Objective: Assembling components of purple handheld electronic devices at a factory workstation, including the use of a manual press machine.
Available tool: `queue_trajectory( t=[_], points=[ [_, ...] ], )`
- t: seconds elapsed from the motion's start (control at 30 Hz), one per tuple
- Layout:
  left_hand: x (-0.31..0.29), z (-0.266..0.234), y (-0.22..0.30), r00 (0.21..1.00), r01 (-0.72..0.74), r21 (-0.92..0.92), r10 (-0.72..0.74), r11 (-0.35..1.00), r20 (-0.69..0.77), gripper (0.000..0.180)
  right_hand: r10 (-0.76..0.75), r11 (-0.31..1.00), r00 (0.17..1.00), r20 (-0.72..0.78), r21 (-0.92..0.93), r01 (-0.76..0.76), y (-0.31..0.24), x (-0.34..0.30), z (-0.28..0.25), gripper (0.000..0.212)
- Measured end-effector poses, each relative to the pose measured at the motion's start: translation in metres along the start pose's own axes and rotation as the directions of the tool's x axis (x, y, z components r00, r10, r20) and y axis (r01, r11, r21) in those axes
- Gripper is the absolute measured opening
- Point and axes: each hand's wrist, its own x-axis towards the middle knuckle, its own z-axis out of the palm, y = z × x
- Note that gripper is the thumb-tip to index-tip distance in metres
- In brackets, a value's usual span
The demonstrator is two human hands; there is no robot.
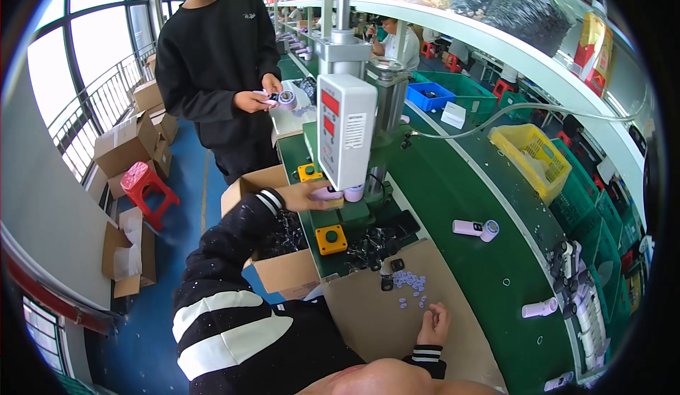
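My left hand (306, 196) reaches to the base of a bench press and grips a lilac handheld device (353, 193), whose round end shows under the press's white display box (347, 133). The box and my fingers hide part of it. My right hand (434, 325) rests over a brown cardboard sheet (368, 328), fingers loosely bent and apart, with nothing visible in them. Just beyond it lie several small lilac pieces (409, 279) and a few black square parts (397, 264). Yellow boxes with dark buttons flank the fixture, one nearer me (331, 240), one farther (309, 173).
Black parts (372, 248) are heaped beside the press. An open carton (287, 271) with black pieces stands at the left. Another lilac device (476, 229) lies on the green belt (443, 204). A yellow crate (531, 161) sits beyond. Across the bench, a person (219, 69) holds a similar device.
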Motion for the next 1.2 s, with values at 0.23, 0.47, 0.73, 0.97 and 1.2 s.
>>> queue_trajectory(
  t=[0.23, 0.47, 0.73, 0.97, 1.2],
  points=[
    [-0.013, 0.025, 0.008, 0.971, 0.037, 0.241, 0.023, 0.970, -0.239, 0.057, 0.002, 1.000, 1.000, -0.023, -0.003, -0.002, 0.002, -0.005, -0.001, 0.022],
    [-0.020, 0.035, 0.081, 0.942, -0.200, 0.060, 0.209, 0.978, -0.263, 0.047, -0.128, 0.991, 0.988, -0.083, -0.053, 0.123, 0.008, 0.002, 0.008, 0.021],
    [0.108, 0.101, 0.172, 0.920, -0.390, -0.211, 0.389, 0.896, -0.045, 0.050, -0.105, 0.992, 0.987, -0.122, -0.086, 0.095, -0.008, 0.002, 0.008, 0.023],
    [0.259, 0.202, 0.190, 0.999, -0.021, 0.214, 0.010, 0.977, 0.050, 0.053, -0.049, 0.997, 0.996, -0.069, -0.062, 0.045, -0.015, -0.002, 0.009, 0.033],
    [0.180, 0.192, 0.186, 0.935, -0.354, 0.109, 0.354, 0.929, 0.014, 0.063, -0.124, 0.958, 0.990, -0.060, -0.268, 0.104, -0.033, -0.009, 0.019, 0.054]
  ],
)
